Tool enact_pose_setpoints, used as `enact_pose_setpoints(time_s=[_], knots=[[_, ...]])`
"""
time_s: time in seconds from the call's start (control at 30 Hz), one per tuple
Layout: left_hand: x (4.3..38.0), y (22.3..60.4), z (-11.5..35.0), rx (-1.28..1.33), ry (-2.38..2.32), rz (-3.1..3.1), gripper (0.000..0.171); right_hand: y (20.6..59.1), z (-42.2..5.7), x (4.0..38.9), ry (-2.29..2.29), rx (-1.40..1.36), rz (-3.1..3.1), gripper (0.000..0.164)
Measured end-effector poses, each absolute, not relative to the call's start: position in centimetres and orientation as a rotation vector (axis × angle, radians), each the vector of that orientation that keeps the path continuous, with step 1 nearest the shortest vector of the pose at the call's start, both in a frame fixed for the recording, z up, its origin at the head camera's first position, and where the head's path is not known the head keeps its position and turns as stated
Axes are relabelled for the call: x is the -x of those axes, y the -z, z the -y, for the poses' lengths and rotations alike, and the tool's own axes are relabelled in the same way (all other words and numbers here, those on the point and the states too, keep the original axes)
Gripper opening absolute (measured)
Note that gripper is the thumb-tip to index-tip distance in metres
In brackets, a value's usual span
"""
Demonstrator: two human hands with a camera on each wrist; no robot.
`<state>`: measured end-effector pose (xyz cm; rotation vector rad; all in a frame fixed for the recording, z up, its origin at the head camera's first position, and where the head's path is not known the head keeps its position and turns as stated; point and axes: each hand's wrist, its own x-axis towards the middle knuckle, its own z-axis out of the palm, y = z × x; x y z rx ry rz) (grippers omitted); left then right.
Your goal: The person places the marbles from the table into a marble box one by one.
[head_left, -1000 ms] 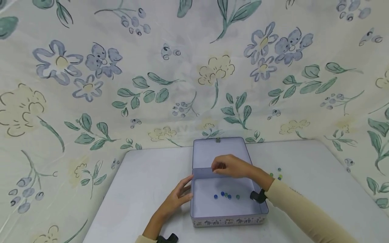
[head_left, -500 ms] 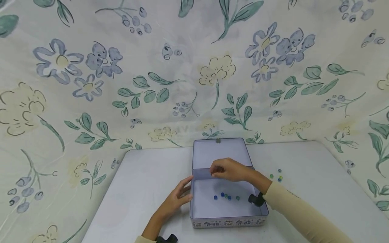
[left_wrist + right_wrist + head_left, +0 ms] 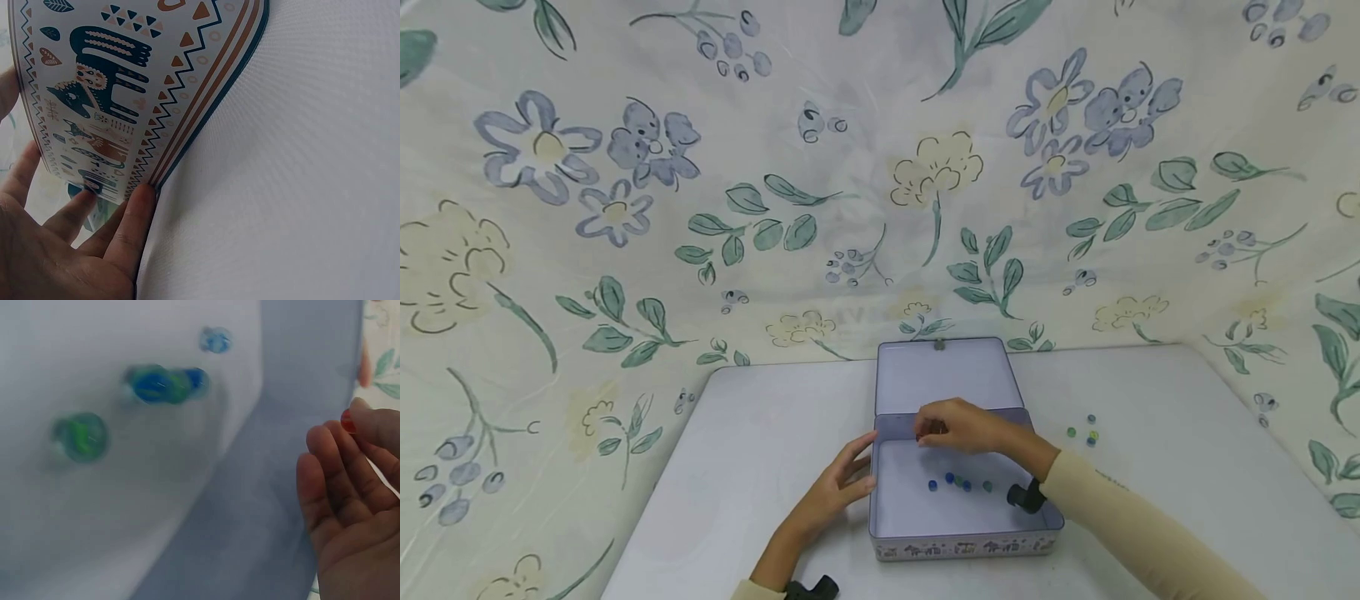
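Observation:
An open hinged tin box [image 3: 910, 515] with a lilac inside stands on the white table, its lid lying back. My right hand [image 3: 962, 426] is above the back part of the box. In the right wrist view, its thumb and forefinger pinch a red marble [image 3: 348, 422]; the other fingers are loosely bent. Several blue and green marbles [image 3: 987, 486] lie on the box floor, nearer its front. My left hand [image 3: 833, 487] touches the box's left outer wall with spread, nearly straight fingers. That wall, printed with animals [image 3: 94, 81], shows in the left wrist view.
To the right of the box, several green and blue marbles [image 3: 1092, 442] lie loose on the white table [image 3: 1165, 417]. The box lid [image 3: 943, 375] reaches close to the table's back edge. Behind the table hangs a floral cloth [image 3: 850, 208].
My right hand has come slightly nearer and lower over the box, still pinching. The left hand stays against the box wall. The marbles in the box have not visibly moved.

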<state>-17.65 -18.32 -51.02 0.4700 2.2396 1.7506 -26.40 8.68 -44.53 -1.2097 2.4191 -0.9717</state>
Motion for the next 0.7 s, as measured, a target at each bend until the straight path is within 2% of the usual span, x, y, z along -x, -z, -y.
enact_pose_setpoints(time_s=[0.7], knots=[[17.79,50.98,18.29,-0.465,-1.744,-2.234,0.065,45.67,-7.77,26.36,0.860,1.226,-2.403,0.012]])
